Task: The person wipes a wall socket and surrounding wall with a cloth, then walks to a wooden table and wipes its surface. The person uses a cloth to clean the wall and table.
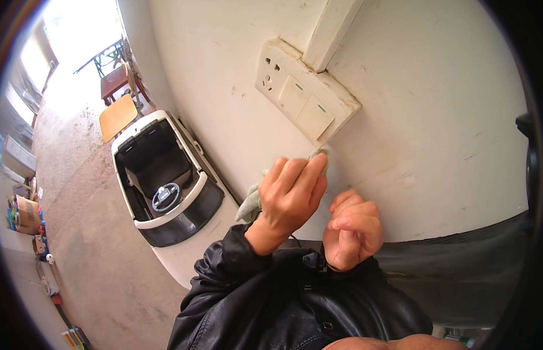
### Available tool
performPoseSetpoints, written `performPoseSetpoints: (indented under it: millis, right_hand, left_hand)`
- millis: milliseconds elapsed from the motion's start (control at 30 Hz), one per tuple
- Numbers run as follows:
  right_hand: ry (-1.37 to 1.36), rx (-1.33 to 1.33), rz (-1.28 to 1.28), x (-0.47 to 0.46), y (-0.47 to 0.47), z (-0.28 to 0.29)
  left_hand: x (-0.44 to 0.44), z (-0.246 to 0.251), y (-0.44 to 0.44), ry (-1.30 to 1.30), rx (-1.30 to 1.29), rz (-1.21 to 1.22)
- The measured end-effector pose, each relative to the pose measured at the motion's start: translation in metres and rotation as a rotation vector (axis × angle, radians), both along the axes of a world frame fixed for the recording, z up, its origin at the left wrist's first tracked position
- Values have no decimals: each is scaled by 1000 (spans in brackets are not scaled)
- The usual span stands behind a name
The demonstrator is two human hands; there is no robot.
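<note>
A grey-green cloth (pixel 250 203) is bunched in my left hand (pixel 291 192), whose back faces the camera. Its fingertips press a fold of the cloth just below the lower corner of a white wall-mounted socket and switch box (pixel 306 94). The box has socket holes at its upper left, two rocker switches, and brownish grime along its edges. To the right and a little lower, my right hand (pixel 354 229) is loosely curled near my chest, with nothing seen in it.
White cable trunking (pixel 332 33) runs up from the box on the marked wall (pixel 411 131). A white and black ride-on toy car (pixel 166 175) stands at left, with a wooden-topped seat (pixel 118 118) behind it. Boxes (pixel 27 214) and toys line the far-left side. Dark sheeting (pixel 451 271) lies lower right.
</note>
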State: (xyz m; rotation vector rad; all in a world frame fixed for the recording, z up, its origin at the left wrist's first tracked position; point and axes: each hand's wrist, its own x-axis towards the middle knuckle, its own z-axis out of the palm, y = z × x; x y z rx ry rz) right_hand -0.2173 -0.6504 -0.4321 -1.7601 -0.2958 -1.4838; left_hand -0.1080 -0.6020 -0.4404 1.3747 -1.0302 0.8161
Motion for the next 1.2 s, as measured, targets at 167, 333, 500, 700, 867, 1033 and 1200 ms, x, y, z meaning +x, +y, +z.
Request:
performPoseSetpoints:
  millis: [167, 333, 500, 700, 867, 1033, 1200]
  right_hand:
    - [38, -27, -32, -6, -4, 0]
    - [77, -62, -12, -10, -2, 3]
    - [97, -81, 9, -13, 2, 5]
    - [105, -114, 15, -16, 5, 8]
    - [108, -152, 6, -19, 7, 9]
    - [138, -130, -16, -25, 8, 11]
    - [174, -149, -30, -30, 10, 12]
  left_hand:
    - [-1, 2, -1, 9, -64, 37]
    - [0, 3, -2, 51, -49, 53]
    - [-7, 2, 3, 128, -35, -6]
    - [-2, 2, -3, 75, -22, 13]
    - [0, -1, -7, 71, -99, 8]
    - [-3, 5, -7, 111, -115, -18]
    - [2, 22, -15, 116, -144, -22]
